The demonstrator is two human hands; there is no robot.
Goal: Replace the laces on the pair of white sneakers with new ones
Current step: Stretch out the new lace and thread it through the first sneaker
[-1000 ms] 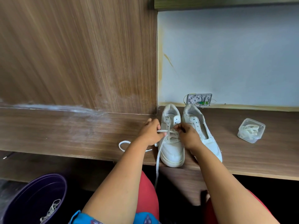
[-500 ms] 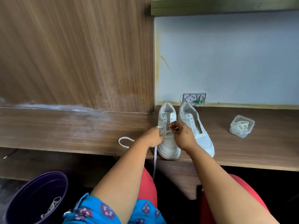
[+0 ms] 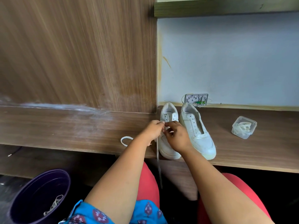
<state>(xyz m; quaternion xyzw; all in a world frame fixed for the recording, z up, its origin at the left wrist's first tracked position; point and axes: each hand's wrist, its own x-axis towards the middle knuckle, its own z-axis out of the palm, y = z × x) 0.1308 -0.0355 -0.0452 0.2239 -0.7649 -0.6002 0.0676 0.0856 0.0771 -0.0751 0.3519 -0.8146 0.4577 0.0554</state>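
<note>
Both hands meet over the left sneaker (image 3: 168, 143), working at its eyelets: the left hand (image 3: 152, 130) has a narrow grip, fingertips pinching the new lace (image 3: 157, 157) at the shoe's upper rows, while the right hand (image 3: 177, 136) curls over the tongue, fingers bent close around the lace, though exactly what its grip holds is hidden behind the knuckles. The shoe sits toe toward the person at the front edge of the desk (image 3: 80, 128), apparently so the eyelets face up and within easy reach. One end of the lace hangs off the edge between the knees; a loop of it (image 3: 125, 140) lies on the wood to the left. The right sneaker (image 3: 196, 131), touching its mate, shows bare eyelets and seems to be waiting its turn. Well apart to the right, a clear plastic box (image 3: 244, 126) holds coiled white laces, likely the fresh supply. A purple bin (image 3: 32, 194) on the floor holds a discarded lace. No brand or writing can be read on anything.
</note>
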